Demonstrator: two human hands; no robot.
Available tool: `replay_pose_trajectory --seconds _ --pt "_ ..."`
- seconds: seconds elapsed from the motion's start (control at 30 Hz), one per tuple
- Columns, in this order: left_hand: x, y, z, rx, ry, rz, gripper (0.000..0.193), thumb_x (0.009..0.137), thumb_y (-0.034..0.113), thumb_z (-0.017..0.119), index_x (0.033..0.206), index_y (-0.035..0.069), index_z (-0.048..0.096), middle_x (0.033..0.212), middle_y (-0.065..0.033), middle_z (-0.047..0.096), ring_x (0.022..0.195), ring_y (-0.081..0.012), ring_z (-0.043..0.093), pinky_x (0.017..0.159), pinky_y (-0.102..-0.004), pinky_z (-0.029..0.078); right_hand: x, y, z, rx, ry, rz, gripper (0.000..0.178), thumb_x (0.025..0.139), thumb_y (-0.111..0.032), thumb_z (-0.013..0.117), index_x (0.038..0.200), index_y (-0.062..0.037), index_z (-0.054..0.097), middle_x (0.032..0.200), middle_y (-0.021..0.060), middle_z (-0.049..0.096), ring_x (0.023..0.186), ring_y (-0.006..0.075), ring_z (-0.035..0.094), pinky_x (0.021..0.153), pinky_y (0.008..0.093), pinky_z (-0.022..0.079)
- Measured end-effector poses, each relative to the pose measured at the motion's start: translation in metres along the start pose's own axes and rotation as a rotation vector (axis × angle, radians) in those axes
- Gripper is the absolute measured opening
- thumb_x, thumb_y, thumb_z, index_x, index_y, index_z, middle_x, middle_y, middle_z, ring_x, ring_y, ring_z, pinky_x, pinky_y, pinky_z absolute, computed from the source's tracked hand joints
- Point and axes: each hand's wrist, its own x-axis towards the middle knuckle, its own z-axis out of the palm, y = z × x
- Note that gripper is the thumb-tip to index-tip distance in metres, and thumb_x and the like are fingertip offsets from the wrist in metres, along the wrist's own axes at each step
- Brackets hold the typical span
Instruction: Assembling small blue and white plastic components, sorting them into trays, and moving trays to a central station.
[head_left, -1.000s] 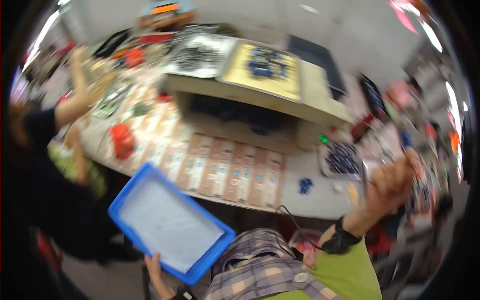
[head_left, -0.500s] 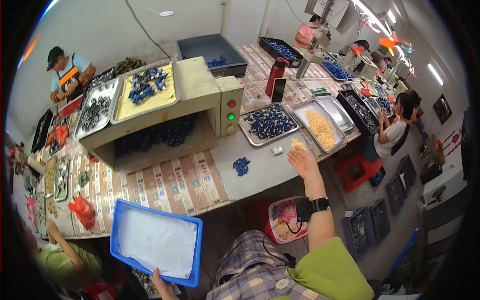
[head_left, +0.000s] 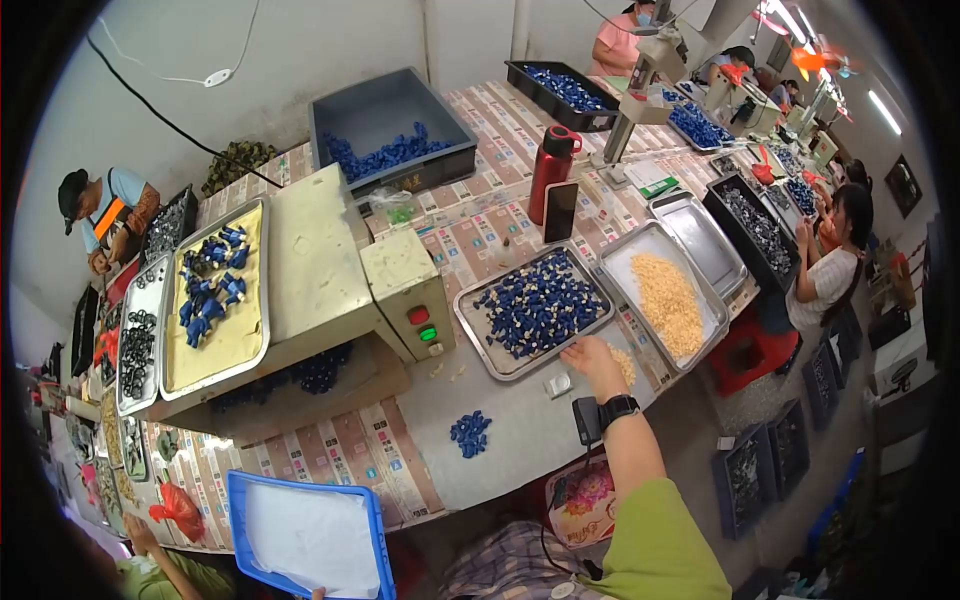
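A blue plastic tray (head_left: 240, 545) lined with white paper is at the lower left. My left hand (head_left: 318, 593) grips its near rim; only a fingertip shows. My right hand (head_left: 596, 365) reaches forward, fingers closed at the near right rim of a metal tray (head_left: 497, 371); my fingertips are partly hidden. Small blue pieces with pale tips (head_left: 540, 305) fill that tray. Under my right hand are a small silvery block (head_left: 558, 385) and a little heap of cream-coloured pieces (head_left: 624, 365). A small pile of blue pieces (head_left: 470, 434) lies to the left on the grey sheet (head_left: 500, 460).
A metal tray of cream-coloured pieces (head_left: 668, 305) stands to the right. Behind are a phone (head_left: 561, 212) and a red bottle (head_left: 553, 175). A box-shaped machine (head_left: 310, 265) with lit buttons occupies the left, with trays on top. Co-workers sit along the tables.
My right hand has gone from open above the cream pieces to the blue-piece tray's rim. The view has shifted closer to the table; the blue tray now appears lower, beside the table edge.
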Motion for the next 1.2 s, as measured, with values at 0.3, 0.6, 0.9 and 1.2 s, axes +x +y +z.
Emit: replay_pose_trajectory --seconds 0.3,0.6,0.9,1.2 --pt "0.072 -0.023 0.004 -0.188 -0.016 -0.001 0.063 0.076 0.036 0.053 0.129 0.007 0.035 0.127 -0.0116 0.040 0.114 -0.0279 0.040 0.093 -0.0413 0.034 0.024 0.001 -0.003 0.038 -0.113 0.085 0.004 0.085 -0.009 0.052 0.087 -0.0065 0.051 0.080 0.0047 0.052 0.067 0.0178 0.048 0.053 0.0262 0.039" --pt "0.149 -0.086 -0.044 -0.453 0.060 0.025 0.063 0.069 0.020 0.054 0.126 0.002 0.034 0.121 -0.0156 0.045 0.111 -0.0326 0.045 0.093 -0.0448 0.039 0.004 -0.007 -0.001 0.151 -0.100 0.008 0.007 0.081 -0.004 0.058 0.086 -0.0089 0.055 0.079 0.0015 0.056 0.067 0.0134 0.051 0.053 0.0258 0.042" --pt "0.137 -0.080 -0.028 -0.412 0.106 0.015 0.052 0.069 0.011 0.051 0.118 -0.003 0.042 0.106 -0.0167 0.054 0.097 -0.0316 0.054 0.084 -0.0437 0.046 -0.064 -0.049 -0.063 -0.034 -0.299 -0.156 0.009 0.079 -0.005 0.060 0.087 -0.0083 0.059 0.076 0.0023 0.059 0.066 0.0143 0.056 0.054 0.0263 0.044" --pt "0.133 -0.089 -0.046 -0.376 -0.052 0.095 0.053 0.072 0.007 0.050 0.124 0.002 0.040 0.107 -0.0133 0.053 0.096 -0.0244 0.053 0.084 -0.0357 0.044 -0.226 -0.021 -0.038 -0.447 -0.453 -0.184 0.044 0.080 -0.013 0.055 0.122 -0.0111 0.043 0.106 0.0014 0.056 0.079 0.0095 0.059 0.042 0.0159 0.043"
